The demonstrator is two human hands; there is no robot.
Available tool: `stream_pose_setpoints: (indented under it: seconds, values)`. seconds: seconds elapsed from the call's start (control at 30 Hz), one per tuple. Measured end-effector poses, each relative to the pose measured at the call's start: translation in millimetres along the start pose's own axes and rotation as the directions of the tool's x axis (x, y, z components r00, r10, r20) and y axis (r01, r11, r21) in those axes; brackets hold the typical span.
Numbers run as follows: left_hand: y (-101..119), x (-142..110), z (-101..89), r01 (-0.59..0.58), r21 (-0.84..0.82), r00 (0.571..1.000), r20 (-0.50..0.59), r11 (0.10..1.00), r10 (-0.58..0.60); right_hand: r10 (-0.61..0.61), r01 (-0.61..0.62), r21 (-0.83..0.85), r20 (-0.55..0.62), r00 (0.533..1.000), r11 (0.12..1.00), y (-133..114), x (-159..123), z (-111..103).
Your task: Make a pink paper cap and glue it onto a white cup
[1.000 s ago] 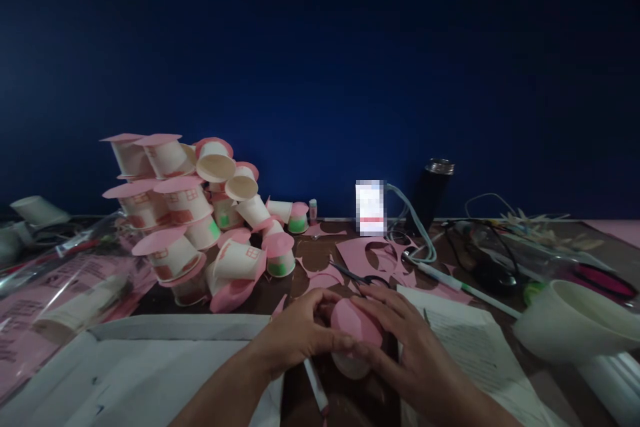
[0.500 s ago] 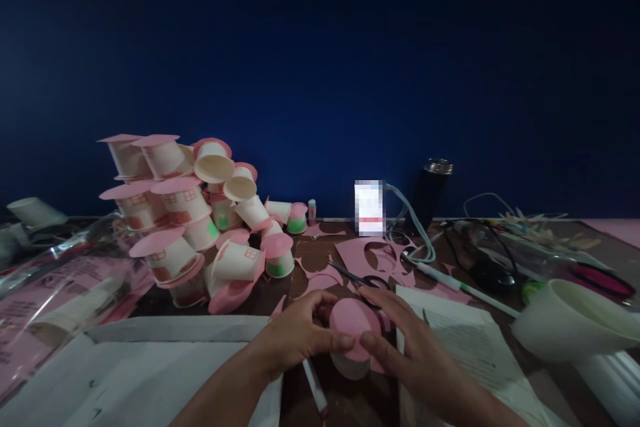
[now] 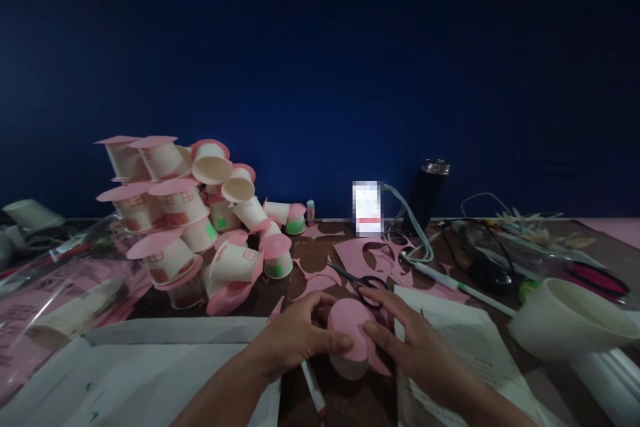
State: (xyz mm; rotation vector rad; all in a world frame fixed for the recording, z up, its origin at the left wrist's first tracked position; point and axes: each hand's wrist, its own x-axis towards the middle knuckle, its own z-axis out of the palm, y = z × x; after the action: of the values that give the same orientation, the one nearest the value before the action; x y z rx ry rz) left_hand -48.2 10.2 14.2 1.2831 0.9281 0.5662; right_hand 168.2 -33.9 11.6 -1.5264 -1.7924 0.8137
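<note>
Low in the centre of the frame, both hands are closed in on one small paper cup (image 3: 349, 365), which stands upside down on the dark table (image 3: 350, 407) with a pink paper disc (image 3: 351, 325) laid on top. The left hand (image 3: 295, 333) curls around the cup's left side, thumb pressed against the disc's edge. The right hand (image 3: 415, 347) comes in from the right, fingers fairly flat and spread, fingertips touching the disc's right rim. A white pen (image 3: 314, 387) lies on the table just under the left hand.

Just above the hands, black scissors (image 3: 363, 280) rest among pink paper scraps (image 3: 370, 257) with round holes cut out. Under the right forearm lies a printed sheet (image 3: 465, 340). Lower left, a big white paper sheet (image 3: 150, 367). Mid-left, a heap of finished cups (image 3: 190, 220) with pink lids is piled against the blue wall (image 3: 320, 80). Centre back stands a dark flask (image 3: 429, 193); at lower right, a large white cup (image 3: 565, 320) lies on its side.
</note>
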Motion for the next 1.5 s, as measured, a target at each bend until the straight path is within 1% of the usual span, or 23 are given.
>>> stream_pose_setpoints:
  seconds: [0.23, 0.43, 0.57, 0.73, 0.83, 0.9, 1.0, 1.1, 1.2, 1.33, 1.37, 1.43, 1.5]
  values:
    - [1.9, 0.5, -4.6, 0.069, -0.068, 0.997, 0.023, 0.995, -0.068, -0.013, 0.013, 0.018, -0.03, 0.999, 1.0, 3.3, 1.7, 1.0]
    - [0.1, 0.5, -5.5, 0.082, -0.037, 0.997, 0.01, 0.996, -0.082, -0.028, 0.029, 0.02, -0.04, 0.999, 0.999, 3.9, 3.9, 1.4]
    - [-3.5, 2.7, -6.4, 0.069, -0.048, 0.998, 0.002, 0.996, -0.069, -0.042, 0.048, 0.066, -0.087, 0.995, 0.997, 4.8, 5.4, 3.3]
    - [-1.0, 1.8, -5.8, 0.086, -0.023, 0.996, 0.0, 0.996, -0.086, -0.013, 0.02, 0.068, -0.102, 0.995, 0.997, 1.6, 5.8, 7.2]
    - [0.8, 2.5, -3.9, 0.098, -0.001, 0.994, -0.045, 0.995, -0.098, -0.017, 0.025, 0.076, -0.103, 0.995, 0.997, -0.9, 5.3, 7.5]
    - [0.2, 5.2, -2.1, 0.077, 0.016, 0.991, -0.111, 0.997, -0.074, -0.016, 0.027, 0.091, -0.113, 0.993, 0.996, -1.2, 5.0, 7.1]
    - [-2.4, 10.7, 1.0, 0.021, 0.058, 0.982, -0.186, 0.998, -0.01, 0.003, 0.02, 0.171, -0.134, 0.991, 0.985, 0.6, 5.7, 7.3]
    - [-4.1, 13.8, 3.5, -0.003, 0.105, 0.978, -0.206, 0.994, 0.024, 0.041, -0.005, 0.222, -0.158, 0.987, 0.975, 3.3, 8.4, 9.0]
    - [-4.2, 14.3, 4.5, -0.011, 0.117, 0.976, -0.216, 0.993, 0.037, 0.034, 0.0, 0.189, -0.177, 0.984, 0.982, 4.7, 12.0, 11.3]
    - [-1.7, 13.8, 4.8, -0.026, 0.126, 0.973, -0.225, 0.992, 0.054, 0.019, 0.011, 0.174, -0.172, 0.985, 0.985, 4.6, 13.5, 12.8]
    - [-0.5, 13.3, 5.1, -0.044, 0.146, 0.969, -0.233, 0.988, 0.077, 0.021, 0.009, 0.17, -0.173, 0.985, 0.985, 4.5, 13.2, 12.7]
    - [2.2, 10.9, 5.7, -0.115, 0.234, 0.948, -0.263, 0.965, 0.177, -0.003, 0.03, 0.137, -0.192, 0.981, 0.99, 4.6, 12.0, 12.0]
    - [4.7, 6.7, 6.5, -0.211, 0.389, 0.902, -0.277, 0.897, 0.332, -0.08, 0.096, 0.064, -0.217, 0.973, 0.993, 5.3, 10.2, 10.9]
